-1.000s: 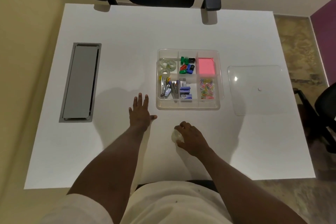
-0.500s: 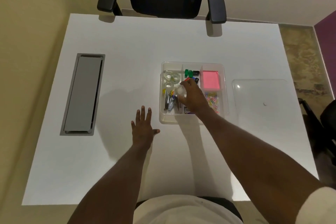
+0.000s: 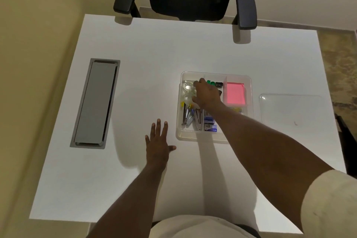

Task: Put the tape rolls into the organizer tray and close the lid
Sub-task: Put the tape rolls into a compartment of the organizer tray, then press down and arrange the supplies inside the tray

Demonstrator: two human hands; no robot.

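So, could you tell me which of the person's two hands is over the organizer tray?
The right hand, reaching into the organizer tray; the left hand lies flat on the table.

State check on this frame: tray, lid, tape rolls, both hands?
organizer tray: open, no lid on it.
lid: off, flat on the table right of the tray.
tape rolls: in the tray's far-left compartment.
right hand: over the tape compartment; grip not discernible.
left hand: flat on the table, fingers spread, empty.
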